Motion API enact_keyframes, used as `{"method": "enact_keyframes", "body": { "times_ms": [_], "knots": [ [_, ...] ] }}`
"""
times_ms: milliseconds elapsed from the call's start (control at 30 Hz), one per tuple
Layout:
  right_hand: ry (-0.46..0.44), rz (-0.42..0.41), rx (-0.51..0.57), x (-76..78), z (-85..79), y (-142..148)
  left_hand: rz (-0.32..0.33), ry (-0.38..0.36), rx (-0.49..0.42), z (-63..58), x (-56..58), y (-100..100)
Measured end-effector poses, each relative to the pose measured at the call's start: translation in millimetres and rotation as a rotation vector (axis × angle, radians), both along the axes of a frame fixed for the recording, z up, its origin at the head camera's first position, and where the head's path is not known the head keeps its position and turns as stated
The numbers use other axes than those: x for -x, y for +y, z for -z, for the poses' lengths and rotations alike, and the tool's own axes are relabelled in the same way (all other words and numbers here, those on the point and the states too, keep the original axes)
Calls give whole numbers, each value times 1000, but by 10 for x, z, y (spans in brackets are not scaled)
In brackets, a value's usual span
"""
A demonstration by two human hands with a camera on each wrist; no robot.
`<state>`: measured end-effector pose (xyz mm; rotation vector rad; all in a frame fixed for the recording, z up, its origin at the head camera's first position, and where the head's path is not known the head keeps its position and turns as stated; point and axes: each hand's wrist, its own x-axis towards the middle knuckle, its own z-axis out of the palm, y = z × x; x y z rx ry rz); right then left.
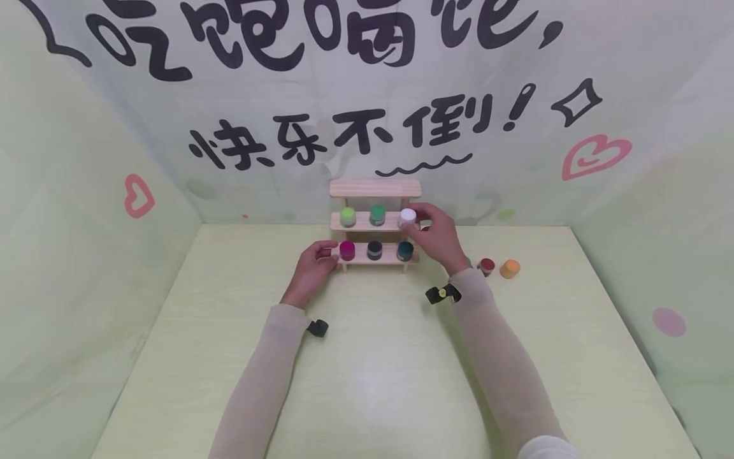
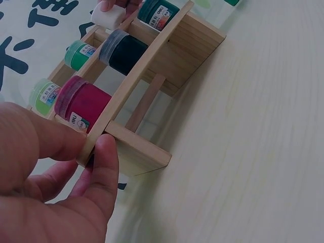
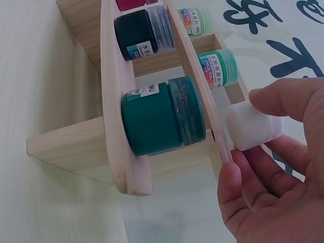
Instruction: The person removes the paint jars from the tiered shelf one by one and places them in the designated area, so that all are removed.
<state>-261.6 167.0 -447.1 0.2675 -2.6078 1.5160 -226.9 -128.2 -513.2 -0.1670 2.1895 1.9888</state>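
Observation:
A small wooden tiered rack point(image 1: 375, 188) stands against the back wall. My right hand point(image 1: 438, 233) grips a white paint jar point(image 3: 248, 125) at the right end of the middle shelf, thumb on one side and fingers on the other. With thumb and fingertips my left hand point(image 2: 61, 172) pinches the left end of the lowest shelf, close beside a magenta paint jar point(image 2: 83, 104). A black jar point(image 1: 374, 250) and a dark teal jar point(image 3: 159, 117) share that shelf. On the middle shelf sit a light green jar point(image 1: 347, 217) and a green jar point(image 1: 377, 215).
Beyond the right wrist, a dark red jar point(image 1: 487, 266) and an orange jar point(image 1: 510, 268) stand on the pale wooden table point(image 1: 367, 382). Cloth walls with printed lettering rise behind and at both sides. The rack's top shelf holds no jars.

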Motion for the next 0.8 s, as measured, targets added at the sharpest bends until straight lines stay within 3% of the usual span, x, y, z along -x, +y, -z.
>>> {"method": "enact_keyframes", "body": {
  "times_ms": [500,800],
  "knots": [
    [4,18,64,-111,29,135,6,33,-9,34,11,-4],
    [14,22,48,-183,73,236,5,31,-25,26,0,-4]
  ]
}}
